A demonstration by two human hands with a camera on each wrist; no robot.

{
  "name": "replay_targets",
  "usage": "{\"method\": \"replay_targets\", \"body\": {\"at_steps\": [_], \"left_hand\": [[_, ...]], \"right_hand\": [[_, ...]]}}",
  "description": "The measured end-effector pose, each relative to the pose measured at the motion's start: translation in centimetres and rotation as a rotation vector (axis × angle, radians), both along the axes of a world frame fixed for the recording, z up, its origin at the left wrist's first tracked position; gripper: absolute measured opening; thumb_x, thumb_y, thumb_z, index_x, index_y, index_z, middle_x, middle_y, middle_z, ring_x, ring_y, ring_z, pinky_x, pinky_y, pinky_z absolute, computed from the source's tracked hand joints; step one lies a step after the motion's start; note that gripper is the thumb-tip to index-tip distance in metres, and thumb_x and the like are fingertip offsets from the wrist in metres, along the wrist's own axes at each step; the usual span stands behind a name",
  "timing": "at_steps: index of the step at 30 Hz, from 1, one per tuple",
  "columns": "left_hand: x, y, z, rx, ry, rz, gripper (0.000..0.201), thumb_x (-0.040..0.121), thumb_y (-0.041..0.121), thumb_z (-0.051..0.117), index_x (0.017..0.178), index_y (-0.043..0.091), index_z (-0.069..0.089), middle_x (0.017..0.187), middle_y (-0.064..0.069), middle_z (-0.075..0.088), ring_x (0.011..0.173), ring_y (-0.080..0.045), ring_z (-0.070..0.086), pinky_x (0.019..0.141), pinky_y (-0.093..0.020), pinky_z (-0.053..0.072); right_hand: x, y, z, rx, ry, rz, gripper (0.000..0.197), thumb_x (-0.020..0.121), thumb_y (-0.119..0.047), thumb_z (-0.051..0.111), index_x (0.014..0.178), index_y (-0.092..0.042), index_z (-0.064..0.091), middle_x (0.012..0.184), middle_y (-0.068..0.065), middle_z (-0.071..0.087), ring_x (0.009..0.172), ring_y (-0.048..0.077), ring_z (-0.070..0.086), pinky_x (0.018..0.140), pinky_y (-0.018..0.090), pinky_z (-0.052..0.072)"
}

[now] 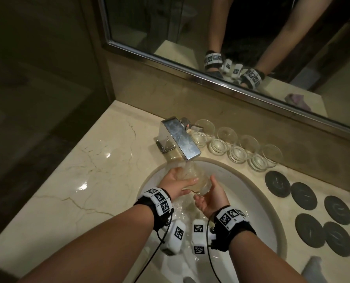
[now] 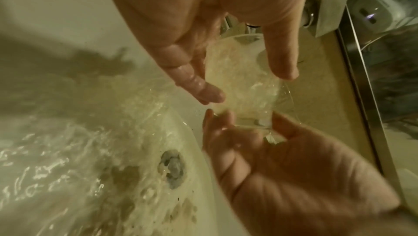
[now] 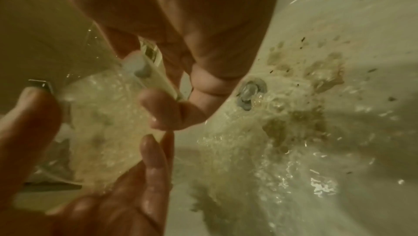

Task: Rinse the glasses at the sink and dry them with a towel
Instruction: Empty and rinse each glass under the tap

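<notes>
A clear glass (image 1: 194, 177) lies tilted under the running chrome faucet (image 1: 180, 137), over the white sink (image 1: 249, 193). Water pours into and over it. My left hand (image 1: 182, 180) grips its side near the rim, thumb on one side and fingers on the other, as the left wrist view shows around the glass (image 2: 242, 71). My right hand (image 1: 208, 192) cups and grips its base. In the right wrist view the glass (image 3: 101, 96) is full of churning water below the spout (image 3: 144, 68). Several more glasses (image 1: 223, 139) stand in a row on the counter behind the sink.
Several black round coasters (image 1: 304, 195) lie on the marble counter (image 1: 78, 160) right of the sink. A mirror (image 1: 231, 37) runs along the back wall and reflects a purple cloth (image 1: 296, 101). A pale blue object (image 1: 312, 268) sits at the lower right. The drain (image 2: 172, 168) is under flowing water.
</notes>
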State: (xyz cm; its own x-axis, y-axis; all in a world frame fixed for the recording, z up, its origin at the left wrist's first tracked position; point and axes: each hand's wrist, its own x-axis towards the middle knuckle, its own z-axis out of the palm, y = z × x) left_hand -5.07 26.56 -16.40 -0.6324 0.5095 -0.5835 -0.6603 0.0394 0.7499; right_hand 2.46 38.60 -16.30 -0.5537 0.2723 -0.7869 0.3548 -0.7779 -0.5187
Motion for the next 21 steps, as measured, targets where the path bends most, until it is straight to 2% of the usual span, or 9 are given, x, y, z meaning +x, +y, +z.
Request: {"method": "replay_targets", "body": {"at_steps": [2, 4, 7, 10, 12, 14, 18, 19, 21], "left_hand": [[0.2, 0.0, 0.0, -0.021, 0.013, 0.04, 0.068, 0.067, 0.021, 0.088, 0.123, 0.025, 0.049, 0.129, -0.005, 0.056, 0.103, -0.018, 0.067, 0.081, -0.028, 0.057], [0.3, 0.1, 0.1, -0.007, -0.009, 0.063, 0.065, 0.069, 0.023, 0.087, 0.121, 0.025, 0.049, 0.134, -0.004, 0.051, 0.108, -0.02, 0.064, 0.083, -0.03, 0.057], [0.4, 0.0, 0.4, 0.046, -0.012, 0.018, 0.057, 0.072, 0.018, 0.084, 0.117, 0.031, 0.05, 0.135, 0.003, 0.048, 0.113, -0.02, 0.061, 0.085, -0.033, 0.057], [0.5, 0.0, 0.6, 0.051, -0.023, 0.019, 0.049, 0.074, 0.011, 0.082, 0.112, 0.025, 0.053, 0.13, 0.0, 0.051, 0.107, -0.021, 0.064, 0.078, -0.031, 0.059], [0.6, 0.2, 0.7, 0.039, -0.026, 0.036, 0.048, 0.074, 0.012, 0.082, 0.111, 0.023, 0.053, 0.126, -0.001, 0.054, 0.102, -0.018, 0.066, 0.073, -0.028, 0.058], [0.6, 0.3, 0.7, 0.037, -0.048, 0.044, 0.056, 0.072, 0.017, 0.083, 0.119, 0.019, 0.052, 0.13, -0.006, 0.052, 0.104, -0.019, 0.065, 0.076, -0.028, 0.058], [0.6, 0.1, 1.0, 0.081, -0.066, -0.003, 0.061, 0.075, 0.013, 0.081, 0.128, 0.015, 0.051, 0.132, -0.008, 0.055, 0.104, -0.019, 0.067, 0.074, -0.029, 0.059], [0.5, 0.1, 1.0, 0.078, -0.057, -0.002, 0.062, 0.075, 0.011, 0.081, 0.129, 0.015, 0.051, 0.134, -0.007, 0.053, 0.104, -0.02, 0.067, 0.072, -0.029, 0.059], [0.6, 0.1, 1.0, 0.063, -0.047, 0.028, 0.06, 0.074, 0.011, 0.081, 0.126, 0.013, 0.052, 0.135, -0.007, 0.051, 0.106, -0.024, 0.066, 0.065, -0.027, 0.059]], "right_hand": [[-0.3, -0.1, 0.0, -0.011, -0.005, -0.02, 0.041, 0.093, -0.043, 0.05, 0.107, -0.006, 0.061, 0.078, 0.011, 0.058, 0.043, 0.018, 0.057, 0.035, 0.019, 0.044], [-0.4, 0.0, -0.1, 0.014, 0.001, -0.023, 0.041, 0.089, -0.039, 0.057, 0.112, -0.005, 0.059, 0.074, 0.01, 0.056, 0.042, 0.016, 0.053, 0.035, 0.018, 0.043], [0.2, 0.4, -0.1, 0.074, -0.022, 0.002, 0.041, 0.091, -0.053, 0.05, 0.103, -0.015, 0.059, 0.066, 0.008, 0.06, 0.037, 0.011, 0.044, 0.032, 0.015, 0.034], [0.5, 0.3, -0.1, 0.081, -0.037, 0.011, 0.056, 0.091, -0.06, 0.046, 0.113, -0.011, 0.064, 0.069, 0.007, 0.066, 0.04, 0.012, 0.051, 0.034, 0.017, 0.042], [0.3, 0.1, 0.0, 0.06, -0.031, -0.035, 0.047, 0.092, -0.048, 0.053, 0.118, -0.009, 0.059, 0.082, 0.013, 0.064, 0.045, 0.017, 0.056, 0.039, 0.021, 0.049], [0.4, 0.1, 0.3, 0.055, -0.027, -0.047, 0.034, 0.09, -0.042, 0.058, 0.106, -0.012, 0.056, 0.08, 0.013, 0.058, 0.044, 0.015, 0.052, 0.038, 0.02, 0.047], [0.7, 0.4, -0.2, 0.106, -0.077, 0.058, 0.064, 0.083, -0.07, 0.05, 0.099, -0.011, 0.067, 0.058, 0.002, 0.053, 0.038, 0.01, 0.043, 0.034, 0.019, 0.038], [0.7, 0.4, -0.1, 0.098, -0.087, 0.069, 0.067, 0.083, -0.072, 0.046, 0.1, -0.011, 0.067, 0.06, 0.004, 0.058, 0.04, 0.011, 0.047, 0.035, 0.019, 0.042], [0.5, 0.2, 0.5, 0.05, -0.037, 0.04, 0.058, 0.092, -0.061, 0.044, 0.106, -0.008, 0.064, 0.082, 0.013, 0.066, 0.05, 0.017, 0.058, 0.04, 0.021, 0.05]]}}
